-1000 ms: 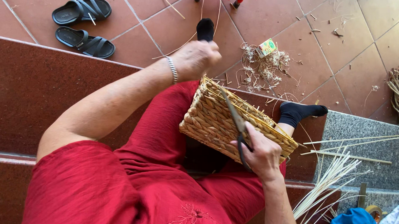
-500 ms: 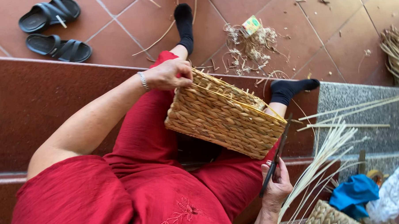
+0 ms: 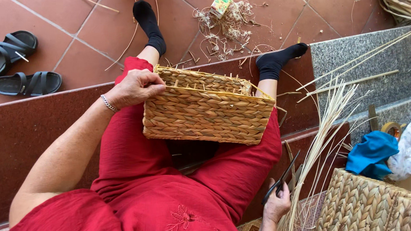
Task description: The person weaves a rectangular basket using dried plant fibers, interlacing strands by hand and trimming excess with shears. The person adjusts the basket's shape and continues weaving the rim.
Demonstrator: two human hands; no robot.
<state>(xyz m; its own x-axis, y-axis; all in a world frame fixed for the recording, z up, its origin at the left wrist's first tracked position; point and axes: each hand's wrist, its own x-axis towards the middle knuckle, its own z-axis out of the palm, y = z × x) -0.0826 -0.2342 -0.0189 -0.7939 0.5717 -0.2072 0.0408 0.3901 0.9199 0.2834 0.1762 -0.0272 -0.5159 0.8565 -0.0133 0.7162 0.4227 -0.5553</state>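
The woven basket (image 3: pixel 207 108) sits tipped on its side across the person's lap, resting on the red-clad thighs, its open mouth turned away toward the feet and the tiled floor (image 3: pixel 97 23). The left hand (image 3: pixel 134 88) is clamped on the basket's left upper corner, fingers curled over the rim and pinching a pale strand that runs along the top edge. A silver bracelet (image 3: pixel 108 103) rides the wrist. Down at the bottom edge of the view, the right hand (image 3: pixel 277 206) is closed around the handles of dark scissors (image 3: pixel 281 181), blades pointing up and away, well clear of the basket. Just beside that hand stands a sheaf of pale reeds (image 3: pixel 322 134), fanning up across the stone step (image 3: pixel 363 55). At the lower right corner a second woven basket (image 3: pixel 368 207) shows, with blue cloth (image 3: pixel 370 153) above it. A pair of black sandals (image 3: pixel 19 65) lies at the floor's left edge, and fibre trimmings (image 3: pixel 227 23) are scattered between the black-socked feet.
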